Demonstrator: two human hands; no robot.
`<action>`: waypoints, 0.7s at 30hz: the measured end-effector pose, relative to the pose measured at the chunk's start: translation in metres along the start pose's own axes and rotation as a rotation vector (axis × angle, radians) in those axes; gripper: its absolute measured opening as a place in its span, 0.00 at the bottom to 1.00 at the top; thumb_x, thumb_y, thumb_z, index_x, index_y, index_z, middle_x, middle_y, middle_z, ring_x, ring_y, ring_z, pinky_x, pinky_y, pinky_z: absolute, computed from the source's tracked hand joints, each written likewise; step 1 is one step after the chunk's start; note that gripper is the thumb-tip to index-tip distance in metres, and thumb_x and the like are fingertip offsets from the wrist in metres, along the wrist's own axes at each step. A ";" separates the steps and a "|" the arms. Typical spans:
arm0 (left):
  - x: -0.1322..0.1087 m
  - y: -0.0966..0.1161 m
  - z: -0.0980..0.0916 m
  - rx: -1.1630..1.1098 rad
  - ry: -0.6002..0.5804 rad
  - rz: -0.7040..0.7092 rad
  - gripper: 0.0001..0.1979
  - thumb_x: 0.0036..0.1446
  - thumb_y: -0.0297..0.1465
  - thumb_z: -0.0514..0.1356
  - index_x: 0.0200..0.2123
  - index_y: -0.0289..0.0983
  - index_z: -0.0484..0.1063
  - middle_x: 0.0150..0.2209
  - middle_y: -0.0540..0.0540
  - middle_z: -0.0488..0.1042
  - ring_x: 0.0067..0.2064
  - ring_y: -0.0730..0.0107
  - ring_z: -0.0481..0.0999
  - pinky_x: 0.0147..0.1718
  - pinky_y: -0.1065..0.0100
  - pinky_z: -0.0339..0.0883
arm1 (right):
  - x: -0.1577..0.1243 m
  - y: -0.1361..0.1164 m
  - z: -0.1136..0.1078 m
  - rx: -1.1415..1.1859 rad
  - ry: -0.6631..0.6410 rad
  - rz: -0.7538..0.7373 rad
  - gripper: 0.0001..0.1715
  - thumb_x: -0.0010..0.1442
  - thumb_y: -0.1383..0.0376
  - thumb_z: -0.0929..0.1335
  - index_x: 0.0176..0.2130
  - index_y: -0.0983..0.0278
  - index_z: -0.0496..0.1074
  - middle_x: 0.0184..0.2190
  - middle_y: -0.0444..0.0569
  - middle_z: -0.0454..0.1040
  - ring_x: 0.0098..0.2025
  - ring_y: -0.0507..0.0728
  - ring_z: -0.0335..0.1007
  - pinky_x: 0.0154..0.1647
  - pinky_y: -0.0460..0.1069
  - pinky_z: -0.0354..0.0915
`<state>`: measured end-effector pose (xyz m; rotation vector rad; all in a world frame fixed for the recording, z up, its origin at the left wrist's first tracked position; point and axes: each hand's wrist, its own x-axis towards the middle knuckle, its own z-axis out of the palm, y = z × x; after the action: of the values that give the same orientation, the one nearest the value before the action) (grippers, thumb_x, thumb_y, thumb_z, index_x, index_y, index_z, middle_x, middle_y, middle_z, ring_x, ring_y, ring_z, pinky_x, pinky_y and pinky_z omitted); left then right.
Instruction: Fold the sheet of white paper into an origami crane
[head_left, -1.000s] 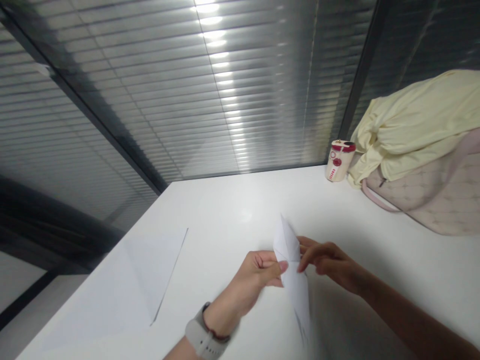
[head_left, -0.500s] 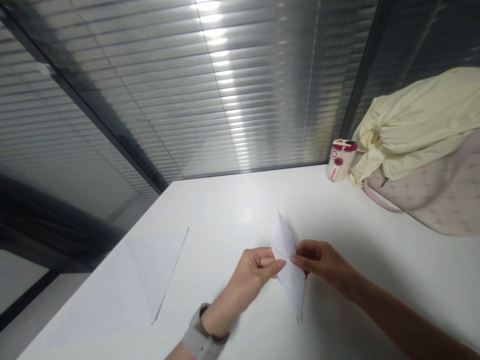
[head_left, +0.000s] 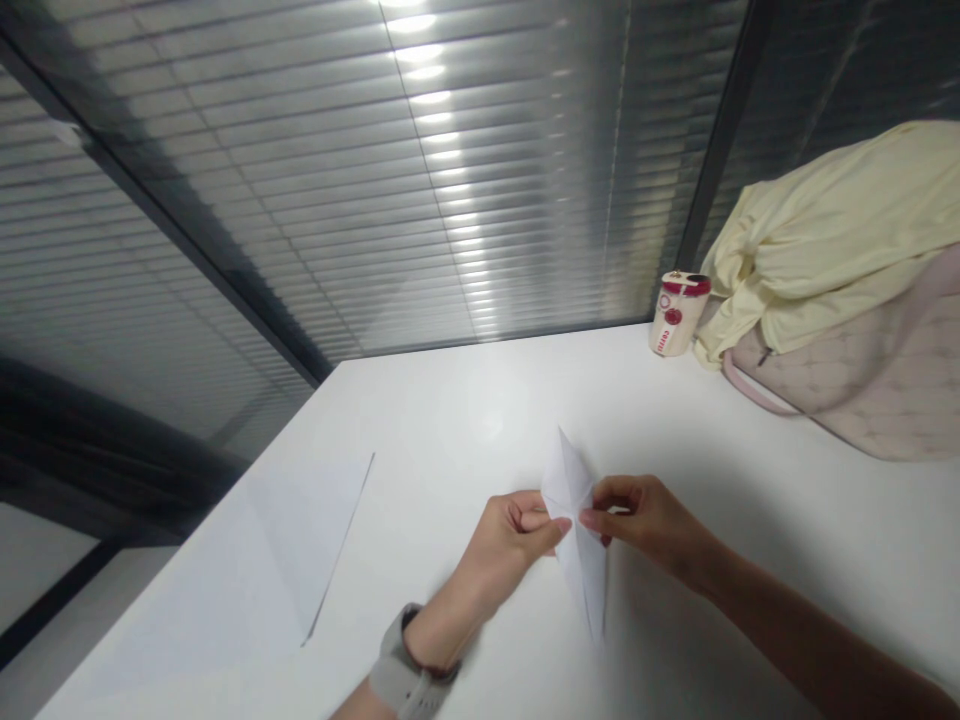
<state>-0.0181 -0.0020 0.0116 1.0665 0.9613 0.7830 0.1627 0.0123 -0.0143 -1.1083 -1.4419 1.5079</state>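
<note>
A folded white paper point(head_left: 574, 480), long and pointed at both ends, is held above the table with crease lines meeting near its middle. My left hand point(head_left: 517, 530) pinches its left edge, thumb on the front and the other fingers behind. At the same height, my right hand point(head_left: 634, 510) grips the right edge between thumb and fingers. Both thumb tips lie close together at the paper's centre. The fingertips behind the paper are hidden. A grey watch strap point(head_left: 412, 670) is around my left wrist.
Flat white paper sheets point(head_left: 247, 570) lie on the white table point(head_left: 435, 420) at the left. A cream and red cup point(head_left: 679, 315) stands at the back right, beside a pink quilted bag point(head_left: 862, 400) with a pale yellow cloth point(head_left: 840, 240) over it. Blinds point(head_left: 300, 180) line the glass behind.
The lower half of the folded paper has narrowed and turned slightly, its lower tip shifting a little. Both hands keep their hold in nearly the same place. The camera view has shifted slightly.
</note>
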 end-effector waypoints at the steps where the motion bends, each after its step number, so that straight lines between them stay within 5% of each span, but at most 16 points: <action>1: 0.000 0.000 0.000 0.005 0.014 -0.001 0.17 0.45 0.41 0.69 0.32 0.32 0.79 0.23 0.45 0.77 0.25 0.71 0.72 0.27 0.73 0.62 | 0.000 -0.002 0.000 -0.006 -0.007 0.006 0.15 0.49 0.57 0.72 0.23 0.66 0.70 0.19 0.43 0.69 0.23 0.51 0.66 0.27 0.47 0.63; 11: 0.002 -0.004 -0.002 0.004 0.009 -0.111 0.19 0.46 0.43 0.67 0.31 0.31 0.78 0.29 0.43 0.76 0.27 0.72 0.71 0.26 0.73 0.61 | -0.001 0.000 0.010 0.112 0.115 0.010 0.22 0.49 0.50 0.72 0.23 0.65 0.67 0.17 0.41 0.66 0.21 0.50 0.62 0.26 0.47 0.60; 14: 0.005 -0.002 -0.013 0.055 0.105 -0.038 0.16 0.43 0.41 0.69 0.27 0.32 0.76 0.23 0.47 0.73 0.24 0.74 0.67 0.23 0.74 0.55 | 0.001 0.001 0.001 0.104 0.025 0.026 0.23 0.49 0.49 0.72 0.31 0.67 0.70 0.23 0.46 0.72 0.26 0.54 0.68 0.29 0.49 0.65; 16: 0.005 0.004 -0.021 0.190 0.125 0.036 0.15 0.42 0.39 0.70 0.25 0.33 0.76 0.22 0.48 0.73 0.24 0.74 0.66 0.23 0.73 0.54 | 0.000 -0.006 -0.013 0.047 0.019 -0.065 0.26 0.52 0.48 0.70 0.39 0.66 0.70 0.33 0.52 0.75 0.34 0.58 0.71 0.34 0.52 0.68; 19: 0.000 0.013 -0.025 0.480 -0.041 0.094 0.11 0.47 0.38 0.66 0.28 0.34 0.77 0.25 0.47 0.75 0.26 0.70 0.69 0.25 0.72 0.57 | -0.005 -0.021 -0.034 -0.207 0.236 -0.378 0.28 0.54 0.51 0.70 0.50 0.61 0.66 0.49 0.55 0.70 0.50 0.61 0.66 0.50 0.55 0.63; 21: -0.005 0.016 -0.023 0.672 -0.132 0.133 0.09 0.50 0.36 0.65 0.32 0.37 0.77 0.26 0.49 0.76 0.27 0.69 0.71 0.26 0.73 0.58 | -0.009 -0.025 -0.038 -0.411 0.166 -0.467 0.32 0.50 0.55 0.74 0.52 0.60 0.67 0.50 0.53 0.70 0.51 0.61 0.65 0.54 0.55 0.60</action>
<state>-0.0418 0.0068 0.0240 1.7552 1.0754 0.4882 0.2001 0.0181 0.0121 -1.0045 -1.7849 0.7986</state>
